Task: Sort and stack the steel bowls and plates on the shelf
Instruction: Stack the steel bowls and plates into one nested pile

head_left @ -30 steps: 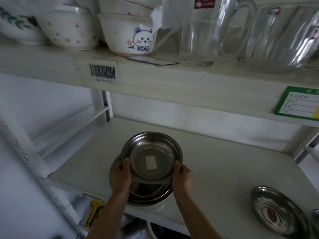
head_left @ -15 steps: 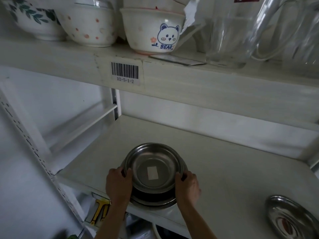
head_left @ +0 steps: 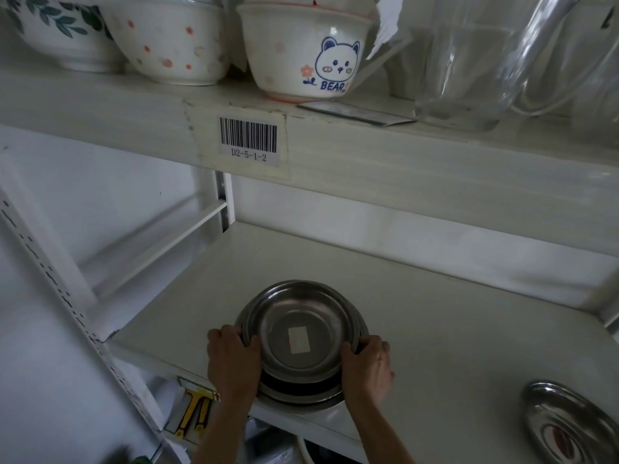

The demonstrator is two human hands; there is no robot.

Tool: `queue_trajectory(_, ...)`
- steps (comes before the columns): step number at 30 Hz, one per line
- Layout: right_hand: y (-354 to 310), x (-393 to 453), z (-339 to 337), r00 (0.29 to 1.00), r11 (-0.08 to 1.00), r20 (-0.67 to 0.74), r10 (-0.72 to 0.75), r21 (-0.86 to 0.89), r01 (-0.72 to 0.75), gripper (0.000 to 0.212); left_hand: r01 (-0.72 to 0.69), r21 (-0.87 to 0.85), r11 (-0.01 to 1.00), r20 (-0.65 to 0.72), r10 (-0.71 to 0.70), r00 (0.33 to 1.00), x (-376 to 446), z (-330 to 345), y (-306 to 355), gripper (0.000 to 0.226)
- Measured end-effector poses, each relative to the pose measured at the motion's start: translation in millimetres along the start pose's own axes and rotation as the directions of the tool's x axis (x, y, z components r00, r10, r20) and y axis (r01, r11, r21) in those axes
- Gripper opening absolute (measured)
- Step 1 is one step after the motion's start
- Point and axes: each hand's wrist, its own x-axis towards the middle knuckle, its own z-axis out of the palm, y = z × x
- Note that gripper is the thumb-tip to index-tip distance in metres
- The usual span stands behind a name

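Both hands grasp the steel stack near the shelf's front edge.
The left hand [head_left: 234, 360] and right hand [head_left: 366, 366] grip the top bowl [head_left: 298, 333] between them; seated off-centre on the plates [head_left: 301, 395], it may slide off the shelf [head_left: 435, 346].

The steel bowls [head_left: 301, 343] are dull silver, the top one with a white sticker [head_left: 298, 339]. Above, white bowls: green leaves [head_left: 63, 31], pink dots [head_left: 174, 38], a blue bear [head_left: 311, 51].

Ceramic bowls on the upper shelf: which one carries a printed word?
The bear bowl, rightmost of the three; it shows a bear face and the word BEAR. The leaf bowl and dotted bowl carry patterns only.
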Motion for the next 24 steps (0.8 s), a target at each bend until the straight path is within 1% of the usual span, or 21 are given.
queue_trajectory(3, 0.0, 1.7, 1.8, 1.000, 1.000, -0.003, 0.014, 0.005, -0.014, 0.017, 0.004, 0.017, 1.000, 0.011, -0.004, 1.000, 1.6, -0.2, 0.6, 0.021)
queue_trajectory(10, 0.5, 3.7, 5.3, 1.000, 1.000, -0.014, 0.025, -0.014, -0.025, 0.019, -0.025, 0.069, 0.997, 0.045, 0.022, 0.999, 4.1, -2.8, 2.4, 0.023)
queue_trajectory(15, -1.1, 3.2, 5.9, 0.999, 0.999, -0.024, 0.027, -0.030, -0.028, 0.019, -0.008, 0.071, 0.997, 0.074, 0.003, 0.997, 5.9, -5.5, 4.0, 0.024)
queue_trajectory(24, 0.1, 3.4, 7.5, 0.999, 0.999, -0.045, 0.017, -0.027, -0.018, 0.021, 0.000, 0.070, 0.998, 0.083, -0.006, 0.997, 9.2, -5.0, 1.6, 0.028)
